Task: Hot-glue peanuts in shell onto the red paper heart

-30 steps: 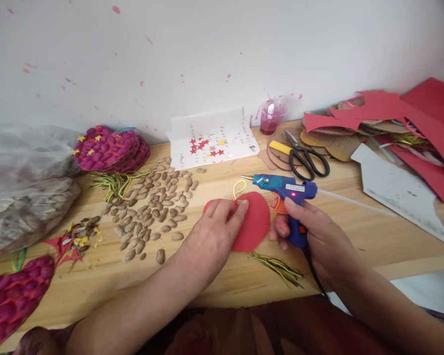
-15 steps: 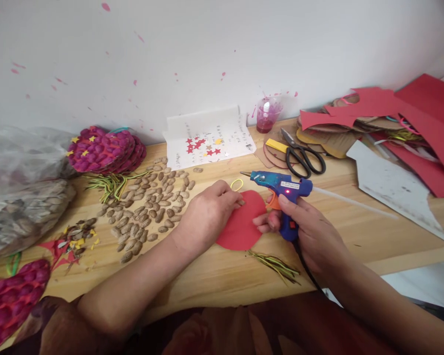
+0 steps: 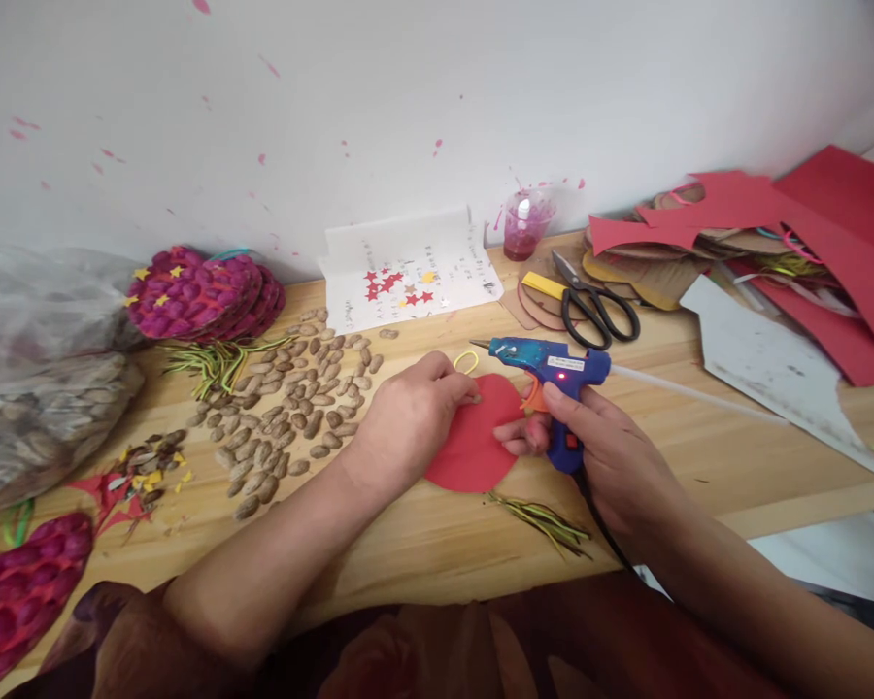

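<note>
A round piece of red card lies on the wooden table, with a yellow loop at its far edge. Over the card's upper left part, my left hand has its fingers pinched together and pointing down. What they hold, if anything, is mostly hidden. My right hand grips a blue hot glue gun by its handle, near the orange trigger. Its nozzle points left, above the yellow loop, and a red light glows on its side. Green and dark strands lie just below the card.
Many peanuts spread left of my left hand. Black scissors, a stained plastic cup and a paper with small stars stand behind. Red card scraps pile at the right, purple bumpy discs at the left.
The glue gun and my right hand have shifted very slightly left. My left hand stays pinched over the red card. The whole view has moved a little.
</note>
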The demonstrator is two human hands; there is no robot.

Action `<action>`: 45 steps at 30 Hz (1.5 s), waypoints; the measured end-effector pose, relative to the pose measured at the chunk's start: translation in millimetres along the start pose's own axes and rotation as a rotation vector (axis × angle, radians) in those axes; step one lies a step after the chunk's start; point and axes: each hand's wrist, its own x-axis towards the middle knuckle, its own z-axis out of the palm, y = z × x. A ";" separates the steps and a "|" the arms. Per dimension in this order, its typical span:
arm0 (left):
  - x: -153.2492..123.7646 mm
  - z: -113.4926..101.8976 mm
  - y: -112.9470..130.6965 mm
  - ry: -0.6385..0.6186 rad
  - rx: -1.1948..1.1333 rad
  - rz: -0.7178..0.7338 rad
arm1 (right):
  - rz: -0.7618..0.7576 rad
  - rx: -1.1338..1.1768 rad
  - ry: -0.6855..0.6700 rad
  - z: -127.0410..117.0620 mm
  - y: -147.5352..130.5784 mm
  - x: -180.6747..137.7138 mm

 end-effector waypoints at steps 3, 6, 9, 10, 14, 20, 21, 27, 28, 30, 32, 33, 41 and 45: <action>0.6 0.9 -0.5 -0.002 -0.003 -0.010 | 0.001 -0.009 0.004 0.3 -0.4 -0.1; 1.2 1.6 -1.4 -0.002 0.005 -0.014 | -0.001 -0.018 0.011 1.3 -0.7 0.4; 1.4 2.3 -2.8 -0.004 0.016 -0.004 | -0.005 -0.026 0.015 1.8 -0.7 1.0; 1.3 2.6 -3.3 -0.004 0.020 -0.001 | -0.006 -0.026 0.015 1.7 -0.6 1.0; 0.2 4.6 -4.4 0.017 0.037 0.020 | -0.007 -0.027 0.013 1.2 -0.4 0.7; -0.1 5.8 -4.9 0.035 0.013 0.035 | -0.015 -0.038 0.028 2.7 -1.1 0.4; -0.2 4.2 -5.4 0.030 -0.018 0.035 | -0.016 -0.035 0.029 2.9 -1.1 0.4; -15.3 -9.2 -9.6 0.048 -0.098 0.023 | -0.036 -0.037 0.016 2.5 -0.6 0.0; -20.0 -9.7 -9.3 0.039 -0.061 0.027 | -0.035 -0.039 0.015 2.4 -0.4 -0.1; -29.0 -7.9 -6.9 0.010 0.020 0.032 | -0.029 -0.038 0.017 2.2 -0.2 -0.2; -35.4 -3.8 -2.9 -0.014 0.080 0.045 | -0.023 -0.036 0.020 2.1 0.0 -0.1; -37.3 -1.5 -0.9 -0.019 0.100 0.059 | -0.020 -0.037 0.023 2.2 0.0 0.1; -34.9 4.5 6.3 -0.082 0.193 0.100 | -0.017 -0.059 0.039 3.3 -1.3 1.1; -34.4 4.8 5.7 -0.091 0.186 0.098 | -0.018 -0.043 0.048 5.6 -2.7 -0.5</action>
